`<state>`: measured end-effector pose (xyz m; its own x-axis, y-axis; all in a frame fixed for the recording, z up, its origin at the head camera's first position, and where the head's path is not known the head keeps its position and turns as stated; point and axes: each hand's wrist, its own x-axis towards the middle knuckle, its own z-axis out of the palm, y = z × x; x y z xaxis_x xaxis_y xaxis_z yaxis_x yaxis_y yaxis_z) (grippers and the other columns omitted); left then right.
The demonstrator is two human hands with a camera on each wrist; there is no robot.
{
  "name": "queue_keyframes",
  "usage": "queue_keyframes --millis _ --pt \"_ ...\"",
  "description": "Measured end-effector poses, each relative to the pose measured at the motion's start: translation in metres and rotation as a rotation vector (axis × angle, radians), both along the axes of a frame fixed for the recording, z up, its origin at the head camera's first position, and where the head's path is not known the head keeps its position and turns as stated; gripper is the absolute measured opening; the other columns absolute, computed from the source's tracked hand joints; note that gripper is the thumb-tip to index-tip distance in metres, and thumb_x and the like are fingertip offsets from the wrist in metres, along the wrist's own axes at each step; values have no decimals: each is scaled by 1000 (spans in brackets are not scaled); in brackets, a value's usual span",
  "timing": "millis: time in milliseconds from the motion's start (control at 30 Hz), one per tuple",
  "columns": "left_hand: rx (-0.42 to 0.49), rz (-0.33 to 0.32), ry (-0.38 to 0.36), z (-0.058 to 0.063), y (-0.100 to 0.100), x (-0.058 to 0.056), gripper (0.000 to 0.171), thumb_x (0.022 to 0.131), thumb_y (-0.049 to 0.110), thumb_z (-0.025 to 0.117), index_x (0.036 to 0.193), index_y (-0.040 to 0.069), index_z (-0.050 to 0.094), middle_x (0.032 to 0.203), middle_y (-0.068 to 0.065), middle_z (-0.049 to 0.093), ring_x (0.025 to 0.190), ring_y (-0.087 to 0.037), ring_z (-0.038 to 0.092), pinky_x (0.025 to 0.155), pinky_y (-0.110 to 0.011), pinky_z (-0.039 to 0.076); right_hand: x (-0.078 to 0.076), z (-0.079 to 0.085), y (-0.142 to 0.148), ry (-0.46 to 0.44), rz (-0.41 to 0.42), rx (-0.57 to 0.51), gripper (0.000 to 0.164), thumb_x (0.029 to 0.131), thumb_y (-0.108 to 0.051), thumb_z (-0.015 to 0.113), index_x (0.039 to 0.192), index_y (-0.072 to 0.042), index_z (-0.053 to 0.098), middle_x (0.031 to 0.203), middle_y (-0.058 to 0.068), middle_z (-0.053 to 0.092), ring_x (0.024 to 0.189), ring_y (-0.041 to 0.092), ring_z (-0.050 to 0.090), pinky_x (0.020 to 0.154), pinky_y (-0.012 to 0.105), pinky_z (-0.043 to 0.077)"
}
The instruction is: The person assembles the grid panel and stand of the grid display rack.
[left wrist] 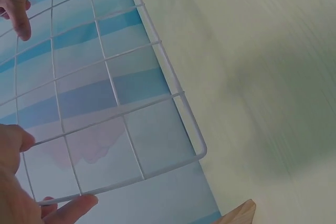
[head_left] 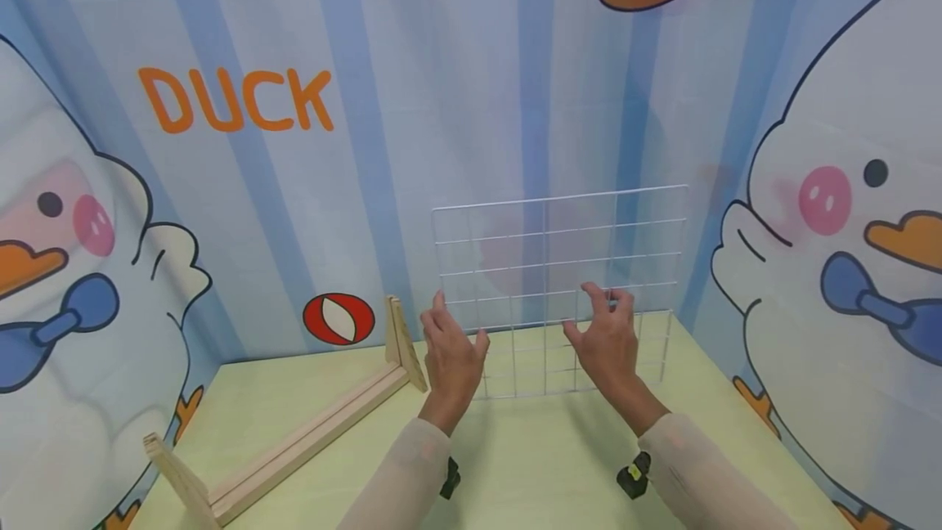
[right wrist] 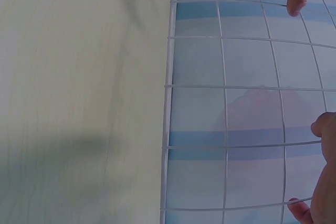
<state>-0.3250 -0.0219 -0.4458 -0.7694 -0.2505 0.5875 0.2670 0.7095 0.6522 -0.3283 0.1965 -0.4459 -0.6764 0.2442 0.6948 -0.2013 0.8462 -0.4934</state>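
Note:
A white wire grid panel (head_left: 545, 260) stands roughly upright in front of me, its lower edge close over the table. My left hand (head_left: 450, 354) grips the panel's left side. In the left wrist view its fingers (left wrist: 73, 209) wrap the outer wire while the thumb lies over the mesh. My right hand (head_left: 607, 342) holds the mesh right of the middle. The right wrist view shows its thumb (right wrist: 321, 126) in front and a fingertip (right wrist: 299, 209) behind a wire. Left of the panel, a wooden stand (head_left: 316, 436) with two upright ends rests on the table.
The pale yellow table (head_left: 530, 473) ends at a blue striped curtain (head_left: 456, 105) behind the panel. Printed ducks flank the table on both sides. A black wrist camera (head_left: 634, 474) sits under my right sleeve, and another (head_left: 450, 478) under the left.

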Motion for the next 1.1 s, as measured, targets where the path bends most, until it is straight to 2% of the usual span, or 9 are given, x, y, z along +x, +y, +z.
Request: queue_keyframes --millis 133,267,367,433,600,800,900,1033,1100 --pt "8 -30 -27 2 -1 2 87 87 22 79 154 7 26 129 -20 44 88 -30 57 53 -34 51 -1 -1 1 12 -1 -12 62 80 -24 85 133 -18 56 127 24 47 91 40 61 56 47 54" --pt "13 -68 -42 3 -5 2 87 87 23 79 154 7 25 131 -20 42 105 -33 60 73 -42 60 -2 -1 3 22 -6 -29 65 78 -23 87 134 -17 55 127 22 47 96 40 60 57 48 54" --pt "13 -105 -36 2 -9 1 86 88 22 78 154 7 25 132 -20 40 116 -34 59 90 -44 59 -3 -2 4 29 -12 -40 67 78 -23 88 136 -17 54 127 21 48 95 39 60 56 47 53" --pt "11 -127 -28 2 -11 1 85 89 22 78 154 7 25 132 -20 40 117 -35 58 94 -45 58 -4 -2 5 33 -14 -41 68 78 -24 88 136 -17 54 127 21 48 93 38 59 56 46 53" --pt "4 -138 -30 3 -18 7 81 89 22 77 153 9 27 135 -21 40 114 -38 60 88 -49 59 -4 -3 7 41 -5 -37 68 78 -23 88 136 -15 54 127 22 50 93 39 60 59 48 55" --pt "-11 -91 -87 7 -37 16 80 91 26 75 154 9 30 135 -21 39 93 -37 61 64 -43 57 -4 -5 9 57 -12 -15 68 75 -21 90 134 -14 55 125 22 52 94 40 61 59 50 56" --pt "-11 -56 -130 11 -50 20 80 91 27 74 155 7 30 137 -21 38 97 -36 59 61 -42 56 -6 -6 11 72 -19 -21 69 75 -21 90 133 -13 55 124 22 52 91 39 60 57 49 55" --pt "8 13 -203 17 -72 25 79 91 29 72 154 7 29 139 -21 35 116 -38 52 68 -49 59 -7 -7 13 73 -25 -52 69 75 -21 89 134 -13 55 125 21 51 91 39 60 57 49 53" --pt "26 47 -228 19 -85 28 77 92 29 69 154 7 28 141 -22 33 119 -39 48 69 -51 59 -7 -7 14 65 -22 -69 69 75 -21 89 135 -13 55 126 21 51 92 39 60 58 49 53"
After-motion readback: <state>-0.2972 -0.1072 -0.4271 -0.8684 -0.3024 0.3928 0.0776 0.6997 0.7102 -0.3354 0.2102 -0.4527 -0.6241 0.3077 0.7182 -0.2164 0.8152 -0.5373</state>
